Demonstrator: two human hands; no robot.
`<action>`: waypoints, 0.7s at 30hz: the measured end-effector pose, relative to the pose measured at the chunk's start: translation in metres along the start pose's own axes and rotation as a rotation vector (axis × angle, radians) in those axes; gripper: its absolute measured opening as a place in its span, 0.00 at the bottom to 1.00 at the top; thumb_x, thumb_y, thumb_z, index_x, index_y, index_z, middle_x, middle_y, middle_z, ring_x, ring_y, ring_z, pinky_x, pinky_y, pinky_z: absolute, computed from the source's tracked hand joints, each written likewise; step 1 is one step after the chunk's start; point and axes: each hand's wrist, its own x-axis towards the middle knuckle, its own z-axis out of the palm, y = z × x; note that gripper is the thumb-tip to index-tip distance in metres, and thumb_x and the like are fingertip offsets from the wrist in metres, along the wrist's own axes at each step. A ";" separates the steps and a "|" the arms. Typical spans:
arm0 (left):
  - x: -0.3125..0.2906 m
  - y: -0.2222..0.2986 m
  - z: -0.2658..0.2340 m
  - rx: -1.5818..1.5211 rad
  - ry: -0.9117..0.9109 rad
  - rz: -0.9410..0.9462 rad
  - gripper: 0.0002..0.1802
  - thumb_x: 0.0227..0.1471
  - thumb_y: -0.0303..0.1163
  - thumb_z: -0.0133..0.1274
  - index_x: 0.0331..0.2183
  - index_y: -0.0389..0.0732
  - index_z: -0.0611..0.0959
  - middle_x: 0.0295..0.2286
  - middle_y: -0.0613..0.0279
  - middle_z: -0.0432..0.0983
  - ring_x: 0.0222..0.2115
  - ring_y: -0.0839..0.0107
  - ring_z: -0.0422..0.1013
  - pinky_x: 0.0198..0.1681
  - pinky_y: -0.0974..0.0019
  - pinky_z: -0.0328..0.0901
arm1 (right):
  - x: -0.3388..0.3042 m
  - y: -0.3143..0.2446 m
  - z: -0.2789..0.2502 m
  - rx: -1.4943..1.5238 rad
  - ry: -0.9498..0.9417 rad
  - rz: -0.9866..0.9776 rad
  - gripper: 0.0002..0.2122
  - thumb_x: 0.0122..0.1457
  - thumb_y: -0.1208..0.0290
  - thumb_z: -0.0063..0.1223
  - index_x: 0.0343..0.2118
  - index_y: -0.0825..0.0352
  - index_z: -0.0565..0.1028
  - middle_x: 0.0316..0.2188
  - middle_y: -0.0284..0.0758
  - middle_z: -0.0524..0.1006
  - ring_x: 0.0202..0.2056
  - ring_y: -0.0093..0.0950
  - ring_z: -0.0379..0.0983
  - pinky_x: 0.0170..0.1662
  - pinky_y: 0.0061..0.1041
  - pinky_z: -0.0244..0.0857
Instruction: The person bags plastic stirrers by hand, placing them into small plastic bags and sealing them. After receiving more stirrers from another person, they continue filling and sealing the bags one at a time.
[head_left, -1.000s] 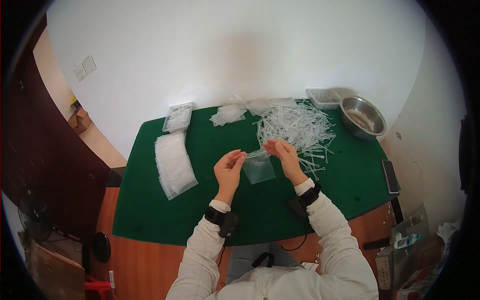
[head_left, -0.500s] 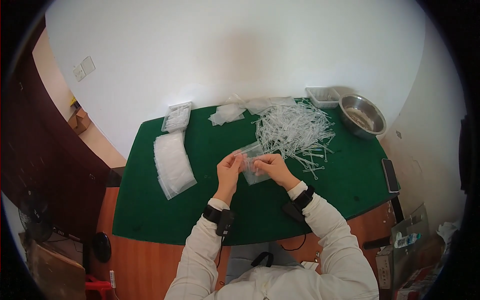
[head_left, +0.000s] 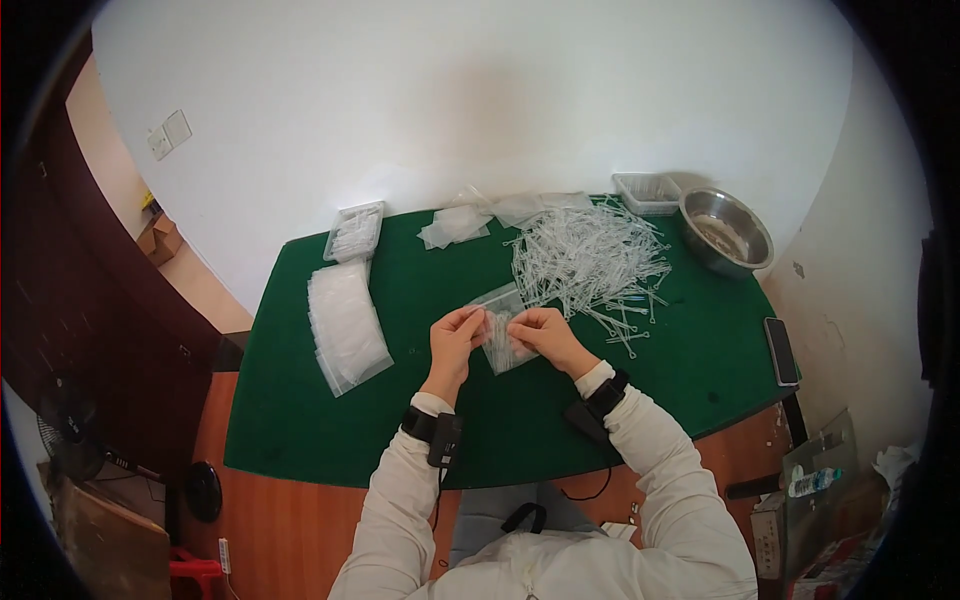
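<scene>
Head view: pinching a small clear plastic bag (head_left: 503, 330) between both hands, near the middle of the green felt table (head_left: 300, 430). Left hand (head_left: 455, 338) closing thumb and fingers on the bag's left edge; right hand (head_left: 543, 332) closing on its right edge, knuckles up. Bag looking thin, glossy and soft, rectangular, slightly creased, lying tilted with its far corner toward 12 o'clock.

Spreading at 1 o'clock from the hands, a loose heap of thin white plastic sticks (head_left: 588, 258), stiff and tangled, a few strays reaching close to the right hand. Lying at 9 o'clock, well apart, a flat stack of clear bags (head_left: 345, 325), smooth and shiny. Sitting at 11 o'clock, a shallow clear tray (head_left: 354, 231) with more pale pieces. Resting at 12 o'clock by the wall, some crumpled clear bags (head_left: 455, 225). Standing at 2 o'clock, a round steel bowl (head_left: 726, 231), beside a small clear box (head_left: 647, 192). Lying at 3 o'clock on the table edge, a dark phone (head_left: 780, 351). Wearing black wrist bands (head_left: 432, 430) over white sleeves.
</scene>
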 end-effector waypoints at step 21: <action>-0.001 -0.006 -0.004 0.339 -0.311 -0.171 0.09 0.41 0.25 0.56 0.29 0.34 0.77 0.24 0.65 0.74 0.22 0.79 0.69 0.25 0.78 0.63 | 0.006 0.009 -0.009 0.140 0.113 -0.014 0.03 0.50 0.73 0.51 0.25 0.67 0.72 0.19 0.26 0.70 0.19 0.15 0.65 0.23 0.12 0.58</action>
